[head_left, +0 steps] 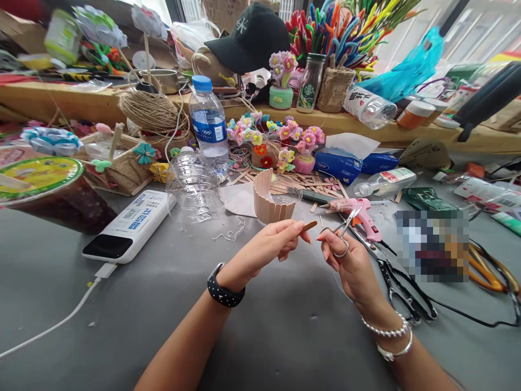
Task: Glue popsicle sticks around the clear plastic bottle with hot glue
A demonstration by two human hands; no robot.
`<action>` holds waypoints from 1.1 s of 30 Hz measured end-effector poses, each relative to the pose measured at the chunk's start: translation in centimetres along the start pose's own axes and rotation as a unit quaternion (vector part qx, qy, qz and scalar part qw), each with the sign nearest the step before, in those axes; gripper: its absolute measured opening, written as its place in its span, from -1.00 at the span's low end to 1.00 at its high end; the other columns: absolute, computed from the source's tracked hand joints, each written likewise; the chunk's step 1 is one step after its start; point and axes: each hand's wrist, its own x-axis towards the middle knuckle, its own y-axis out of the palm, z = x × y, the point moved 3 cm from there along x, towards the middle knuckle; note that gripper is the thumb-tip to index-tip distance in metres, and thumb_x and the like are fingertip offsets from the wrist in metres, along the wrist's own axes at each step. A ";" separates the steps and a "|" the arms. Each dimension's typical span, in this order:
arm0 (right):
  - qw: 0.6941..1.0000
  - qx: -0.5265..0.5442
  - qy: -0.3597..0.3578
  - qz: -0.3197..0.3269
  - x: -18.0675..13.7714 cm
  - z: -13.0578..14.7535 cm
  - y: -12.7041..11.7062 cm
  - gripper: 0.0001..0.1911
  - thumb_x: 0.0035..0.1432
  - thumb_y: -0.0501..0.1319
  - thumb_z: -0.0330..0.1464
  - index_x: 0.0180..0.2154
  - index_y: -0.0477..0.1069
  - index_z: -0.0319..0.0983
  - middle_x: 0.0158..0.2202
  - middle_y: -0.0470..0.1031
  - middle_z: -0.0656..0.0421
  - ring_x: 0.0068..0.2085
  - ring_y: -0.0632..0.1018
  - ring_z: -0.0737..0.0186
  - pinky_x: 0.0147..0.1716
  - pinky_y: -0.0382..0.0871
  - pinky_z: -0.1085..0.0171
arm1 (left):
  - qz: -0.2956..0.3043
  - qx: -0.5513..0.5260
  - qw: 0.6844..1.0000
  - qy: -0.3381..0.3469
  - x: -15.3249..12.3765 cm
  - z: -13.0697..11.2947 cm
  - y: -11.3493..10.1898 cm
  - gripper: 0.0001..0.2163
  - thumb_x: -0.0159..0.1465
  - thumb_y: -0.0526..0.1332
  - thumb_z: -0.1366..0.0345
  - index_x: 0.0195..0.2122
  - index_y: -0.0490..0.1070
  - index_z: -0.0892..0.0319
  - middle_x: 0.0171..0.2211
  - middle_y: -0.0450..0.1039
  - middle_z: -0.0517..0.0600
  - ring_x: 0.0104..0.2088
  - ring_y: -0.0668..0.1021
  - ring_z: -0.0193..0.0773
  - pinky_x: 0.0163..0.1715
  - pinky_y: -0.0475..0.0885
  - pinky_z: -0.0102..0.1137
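My left hand [272,243] pinches a small wooden craft stick [308,226] by one end, its tip pointing right. My right hand [345,260] holds small silver scissors [345,231], fingers through the loops, blades pointing up toward the stick's tip. Both hands hover over the grey table [163,304]. Just behind them stands a cut plastic bottle base ringed with upright wooden sticks [271,198]. A pink glue gun [362,214] lies to the right of it.
A white power bank [130,225] with its cable lies to the left. A clear bottle top [191,184] and a water bottle [208,127] stand behind. Loose sticks [301,182], black scissors [402,290], a tissue pack [340,163] and pipe-cleaner flowers [285,141] crowd the back.
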 end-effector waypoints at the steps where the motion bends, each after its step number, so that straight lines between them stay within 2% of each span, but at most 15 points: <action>1: 1.000 -0.009 -0.001 0.006 0.0 0.0 -0.1 -0.72 0.03 0.12 -0.15 -0.43 0.33 -0.26 -0.64 0.18 0.32 -0.66 0.13 0.51 -0.66 -0.02 0.41 | -0.022 0.031 0.999 0.012 0.1 -0.1 -0.1 -0.70 0.21 0.00 0.08 -0.37 0.34 0.22 -0.62 0.00 -0.18 -0.60 0.10 -0.47 -0.60 0.06 -0.52; 5: 0.992 -0.104 -0.009 0.071 0.0 0.4 -0.5 -0.61 0.02 0.07 -0.07 -0.56 0.29 -0.27 -0.69 0.09 0.32 -0.65 0.11 0.48 -0.65 -0.03 0.39 | -0.093 0.106 0.988 0.058 0.2 -0.3 -0.5 -0.80 0.17 0.09 0.16 -0.37 0.31 0.21 -0.52 0.18 -0.14 -0.53 0.20 -0.45 -0.53 0.12 -0.52; 9: 0.958 -0.235 0.002 0.164 0.0 1.4 -0.9 -0.52 -0.05 0.08 0.00 -0.68 0.22 -0.27 -0.71 0.06 0.30 -0.62 0.11 0.46 -0.64 -0.04 0.38 | -0.114 0.115 0.984 0.074 0.2 -0.3 -0.8 -0.82 0.17 0.07 0.21 -0.35 0.33 0.21 -0.50 0.24 -0.12 -0.51 0.25 -0.43 -0.49 0.18 -0.51; 13: 0.935 -0.281 0.013 0.215 0.0 1.7 -1.0 -0.50 -0.06 0.06 0.03 -0.69 0.20 -0.27 -0.71 0.10 0.28 -0.62 0.13 0.45 -0.64 -0.04 0.38 | -0.129 0.102 0.983 0.078 0.2 -0.3 -0.8 -0.83 0.15 0.09 0.22 -0.37 0.35 0.22 -0.50 0.28 -0.11 -0.52 0.29 -0.43 -0.47 0.24 -0.51; 20: 0.933 -0.263 0.019 0.244 0.1 1.3 -1.0 -0.45 -0.05 0.01 0.07 -0.69 0.21 -0.27 -0.71 0.08 0.28 -0.62 0.12 0.44 -0.64 -0.04 0.37 | -0.132 0.093 0.985 0.068 0.2 -0.3 -0.7 -0.80 0.14 0.11 0.18 -0.43 0.35 0.23 -0.52 0.33 -0.09 -0.53 0.32 -0.42 -0.50 0.26 -0.51; 25: 0.938 -0.242 0.007 0.249 0.0 1.3 -1.0 -0.44 -0.06 0.00 0.09 -0.66 0.23 -0.28 -0.69 0.05 0.29 -0.61 0.12 0.43 -0.63 -0.05 0.36 | -0.119 0.102 0.986 0.062 0.2 -0.3 -0.6 -0.79 0.16 0.09 0.17 -0.39 0.34 0.23 -0.54 0.35 -0.10 -0.56 0.31 -0.43 -0.53 0.23 -0.52; 29: 0.945 -0.227 -0.006 0.234 -0.1 1.4 -1.1 -0.48 -0.03 0.00 0.06 -0.63 0.24 -0.27 -0.67 0.06 0.29 -0.60 0.11 0.44 -0.61 -0.05 0.36 | -0.153 0.171 0.969 0.093 0.1 -0.6 -0.8 -0.69 0.21 0.00 0.12 -0.37 0.43 0.20 -0.58 0.25 -0.12 -0.54 0.28 -0.41 -0.53 0.17 -0.50; 33: 0.947 -0.228 -0.014 0.225 0.0 1.5 -1.0 -0.51 0.00 0.00 0.04 -0.61 0.23 -0.26 -0.65 0.08 0.29 -0.58 0.11 0.43 -0.60 -0.03 0.37 | -0.184 0.194 0.956 0.123 0.0 -0.7 -1.0 -0.67 0.23 -0.03 0.12 -0.35 0.45 0.20 -0.47 0.34 -0.06 -0.42 0.34 -0.35 -0.41 0.22 -0.48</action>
